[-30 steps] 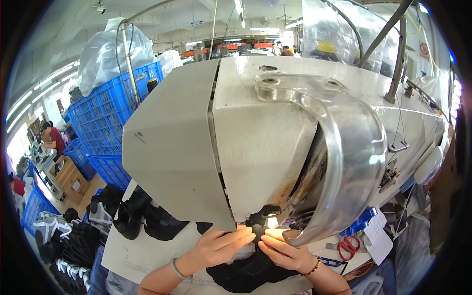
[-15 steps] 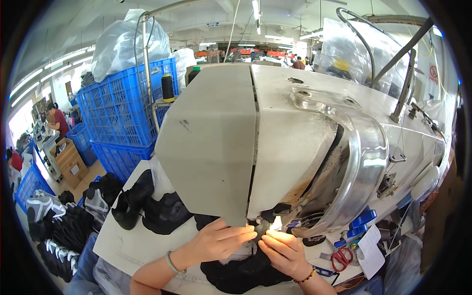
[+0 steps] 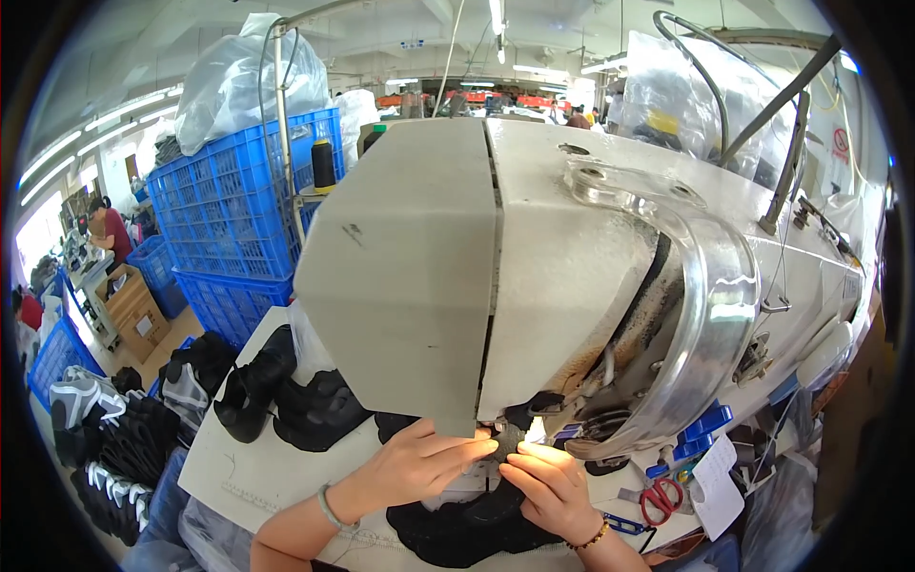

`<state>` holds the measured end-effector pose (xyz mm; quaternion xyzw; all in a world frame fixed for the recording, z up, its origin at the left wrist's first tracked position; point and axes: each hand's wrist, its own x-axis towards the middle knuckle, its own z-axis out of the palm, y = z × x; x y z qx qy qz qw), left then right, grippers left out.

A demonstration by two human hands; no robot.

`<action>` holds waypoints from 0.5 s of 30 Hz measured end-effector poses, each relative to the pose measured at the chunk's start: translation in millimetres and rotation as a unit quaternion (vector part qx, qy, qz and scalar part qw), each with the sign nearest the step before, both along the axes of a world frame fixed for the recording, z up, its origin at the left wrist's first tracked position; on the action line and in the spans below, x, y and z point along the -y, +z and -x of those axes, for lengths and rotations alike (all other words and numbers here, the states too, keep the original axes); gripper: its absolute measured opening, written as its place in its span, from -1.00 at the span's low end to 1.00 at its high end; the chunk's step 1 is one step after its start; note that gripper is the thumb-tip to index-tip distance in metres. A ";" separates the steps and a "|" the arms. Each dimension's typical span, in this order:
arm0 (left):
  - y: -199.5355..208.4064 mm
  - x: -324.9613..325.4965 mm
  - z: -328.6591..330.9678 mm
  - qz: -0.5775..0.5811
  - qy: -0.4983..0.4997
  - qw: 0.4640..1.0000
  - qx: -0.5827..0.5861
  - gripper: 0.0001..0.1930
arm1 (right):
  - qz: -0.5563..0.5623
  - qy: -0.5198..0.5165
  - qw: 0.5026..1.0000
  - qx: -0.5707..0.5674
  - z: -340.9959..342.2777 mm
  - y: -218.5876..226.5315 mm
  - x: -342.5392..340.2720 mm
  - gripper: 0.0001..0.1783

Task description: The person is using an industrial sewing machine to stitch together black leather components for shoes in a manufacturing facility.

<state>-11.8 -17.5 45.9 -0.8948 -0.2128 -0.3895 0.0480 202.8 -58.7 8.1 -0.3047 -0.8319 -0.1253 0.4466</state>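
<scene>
Both my hands meet under the head of a large off-white sewing machine [image 3: 410, 267]. With fingers pinched, my left hand [image 3: 419, 464] grips the left side of a black shoe upper [image 3: 467, 529]. My right hand [image 3: 551, 484] pinches the same upper from the right, close to the lit needle area. A dark grey part of the upper [image 3: 508, 442] shows between my fingertips; the rest drapes toward me over the work surface. The needle itself is hidden behind the machine head.
More black shoe uppers [image 3: 317, 410] lie on the white table [image 3: 229, 467] at left. Beyond them stand stacked blue crates [image 3: 224, 200] and a thread cone [image 3: 324, 166]. Red-handled scissors [image 3: 660, 501], paper [image 3: 717, 488] and a blue holder [image 3: 703, 431] sit at right. A co-worker [image 3: 114, 234] is far left.
The view has shifted slightly. My fingers stay on the upper beneath the machine head, and the grey part between them now shows more broadly.
</scene>
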 end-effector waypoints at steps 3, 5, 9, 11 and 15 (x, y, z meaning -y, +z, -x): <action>2.5 -2.3 -3.4 0.005 -0.003 1.000 0.017 -0.62 | 0.013 0.006 1.000 -0.004 -0.6 0.0 -3.1 -0.46; 4.2 1.3 -6.1 0.002 0.001 1.000 0.030 -0.62 | 0.010 0.004 1.000 -0.006 -3.2 0.7 -2.7 -0.44; -2.5 -1.3 -3.9 0.033 0.002 0.999 0.002 -0.63 | 0.005 0.008 1.000 -0.010 -4.4 -0.8 -4.2 -0.39; -5.5 -2.3 -2.8 0.028 0.006 1.000 -0.001 -0.65 | 0.001 0.001 1.000 -0.005 -5.1 0.4 -3.1 -0.39; -8.1 -4.4 -0.9 0.010 0.015 1.000 -0.012 -0.70 | 0.001 -0.010 1.000 0.004 -6.4 0.2 -1.9 -0.39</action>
